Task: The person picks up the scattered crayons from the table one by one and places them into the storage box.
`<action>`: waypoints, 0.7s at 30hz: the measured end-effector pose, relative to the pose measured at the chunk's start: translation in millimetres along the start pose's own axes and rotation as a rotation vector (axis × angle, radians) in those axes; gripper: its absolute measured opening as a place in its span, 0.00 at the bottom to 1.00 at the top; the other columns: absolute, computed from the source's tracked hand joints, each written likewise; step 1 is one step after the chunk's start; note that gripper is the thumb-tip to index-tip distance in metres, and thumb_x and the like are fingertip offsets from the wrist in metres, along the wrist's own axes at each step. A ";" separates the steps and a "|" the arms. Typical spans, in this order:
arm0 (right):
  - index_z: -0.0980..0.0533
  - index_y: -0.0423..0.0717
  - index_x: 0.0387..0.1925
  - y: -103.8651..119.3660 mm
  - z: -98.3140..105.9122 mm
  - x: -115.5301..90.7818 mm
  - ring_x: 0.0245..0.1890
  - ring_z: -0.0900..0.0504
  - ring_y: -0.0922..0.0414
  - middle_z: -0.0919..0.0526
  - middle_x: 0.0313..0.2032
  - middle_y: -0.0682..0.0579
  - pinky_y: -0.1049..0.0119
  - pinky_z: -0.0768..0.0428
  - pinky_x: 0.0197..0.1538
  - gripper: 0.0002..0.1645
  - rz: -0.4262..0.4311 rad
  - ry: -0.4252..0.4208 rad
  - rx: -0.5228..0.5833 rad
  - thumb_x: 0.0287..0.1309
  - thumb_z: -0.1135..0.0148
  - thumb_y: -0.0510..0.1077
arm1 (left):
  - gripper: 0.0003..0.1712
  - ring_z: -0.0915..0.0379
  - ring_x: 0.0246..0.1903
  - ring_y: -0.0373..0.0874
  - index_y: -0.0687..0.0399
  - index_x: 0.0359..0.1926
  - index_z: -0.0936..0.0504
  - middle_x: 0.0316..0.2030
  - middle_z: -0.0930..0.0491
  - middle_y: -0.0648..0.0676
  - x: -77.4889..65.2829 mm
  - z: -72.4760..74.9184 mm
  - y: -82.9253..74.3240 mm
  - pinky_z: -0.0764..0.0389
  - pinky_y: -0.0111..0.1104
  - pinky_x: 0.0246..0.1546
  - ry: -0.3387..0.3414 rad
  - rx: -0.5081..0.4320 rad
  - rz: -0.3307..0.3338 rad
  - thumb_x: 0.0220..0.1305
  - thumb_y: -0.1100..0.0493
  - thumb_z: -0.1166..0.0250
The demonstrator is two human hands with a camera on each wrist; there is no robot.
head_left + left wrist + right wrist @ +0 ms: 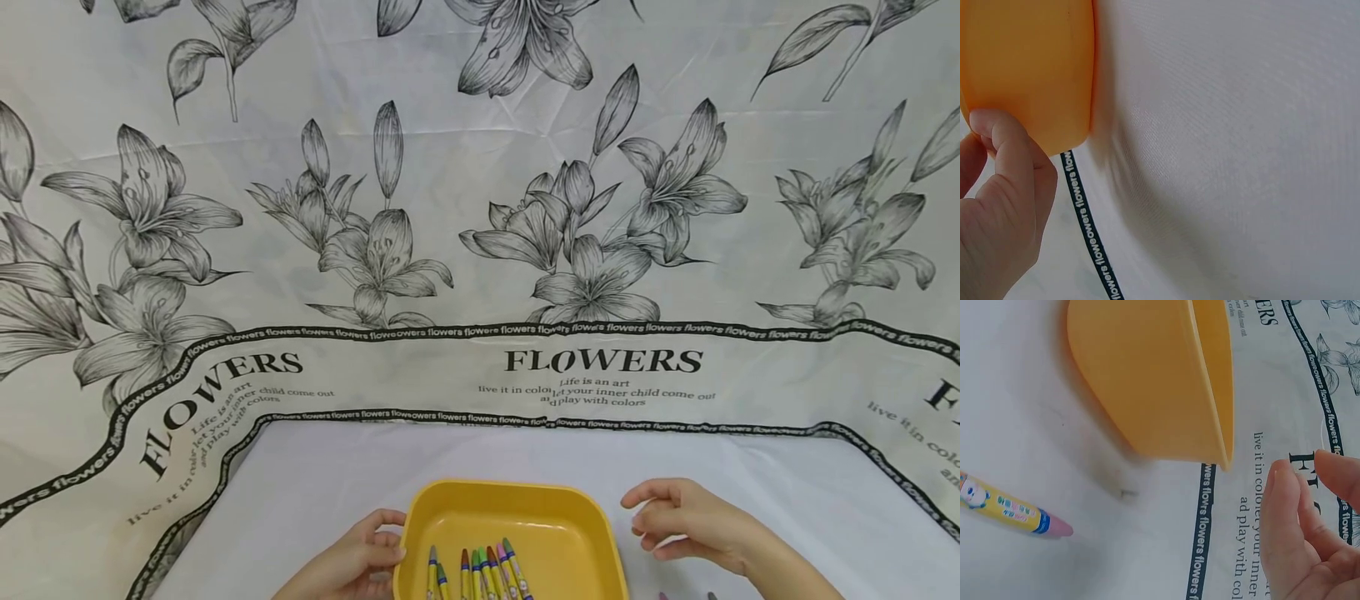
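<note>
My left hand [358, 557] pinches the left rim of a yellow plastic tray [570, 550], thumb and fingers at its edge in the left wrist view. Inside the tray lie several crayons [487, 575] with yellow wrappers, their grey, green, brown and pink tips pointing away from me. To the right of the tray, my right hand [693, 521] hovers with loosely bent fingers and nothing between them. On the cloth below that hand is a pink crayon [1013, 509] with a bear printed on its wrapper.
White cloth [322, 475] covers the table. Flower-printed fabric [420, 375] with black lettered bands stands along the back and sides. At the head view's bottom edge, a grey crayon tip [712, 596] peeks in, right of the tray.
</note>
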State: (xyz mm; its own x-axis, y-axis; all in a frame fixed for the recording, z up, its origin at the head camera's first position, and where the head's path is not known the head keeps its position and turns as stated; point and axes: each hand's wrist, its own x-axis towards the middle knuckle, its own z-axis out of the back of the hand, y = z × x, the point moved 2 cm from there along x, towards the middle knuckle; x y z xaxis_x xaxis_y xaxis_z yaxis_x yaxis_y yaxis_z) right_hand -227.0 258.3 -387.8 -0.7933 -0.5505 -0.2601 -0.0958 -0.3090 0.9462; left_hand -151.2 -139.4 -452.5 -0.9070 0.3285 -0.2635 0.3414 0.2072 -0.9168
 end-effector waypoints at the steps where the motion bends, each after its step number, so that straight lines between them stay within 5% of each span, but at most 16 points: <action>1: 0.29 0.36 0.48 -1.5 2.3 -2.0 0.31 0.22 0.56 0.22 0.32 0.49 0.62 0.19 0.37 0.16 -0.003 -0.001 0.000 0.58 0.44 0.38 | 0.26 0.26 0.29 0.40 0.64 0.58 0.42 0.33 0.27 0.54 0.2 0.1 0.0 0.21 0.28 0.33 0.001 0.001 0.001 0.61 0.68 0.43; 21: 0.30 0.33 0.49 -41.5 34.5 -33.3 0.32 0.24 0.57 0.22 0.30 0.52 0.66 0.21 0.35 0.17 -0.105 0.014 0.012 0.61 0.48 0.39 | 0.26 0.25 0.30 0.41 0.63 0.59 0.42 0.37 0.26 0.57 -1.1 2.1 1.5 0.21 0.28 0.34 -0.003 -0.015 0.007 0.62 0.68 0.43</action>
State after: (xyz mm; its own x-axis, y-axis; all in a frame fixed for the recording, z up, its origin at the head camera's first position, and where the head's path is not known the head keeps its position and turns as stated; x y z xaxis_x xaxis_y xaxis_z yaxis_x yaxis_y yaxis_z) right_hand -217.3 316.2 -411.8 -0.7703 -0.5261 -0.3603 -0.1854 -0.3558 0.9160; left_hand -150.2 -141.4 -454.2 -0.9055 0.3268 -0.2707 0.3512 0.2190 -0.9103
